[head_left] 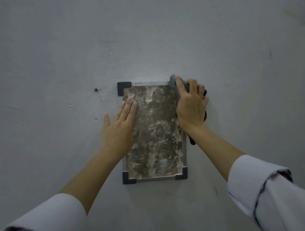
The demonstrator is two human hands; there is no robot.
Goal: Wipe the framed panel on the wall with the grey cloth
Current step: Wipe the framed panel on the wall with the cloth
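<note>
The framed panel hangs on the wall at the centre of the view, a mottled brown and beige rectangle in a grey frame with dark corner pieces. My right hand presses the grey cloth against the panel's upper right corner; most of the cloth is hidden under the hand, and a dark end hangs below the wrist. My left hand lies flat with fingers together on the panel's left edge, half on the wall. Foamy wet patches show on the panel near the left fingertips.
The grey wall fills the view. A small screw hole sits left of the panel's top corner, and a few small marks dot the plaster.
</note>
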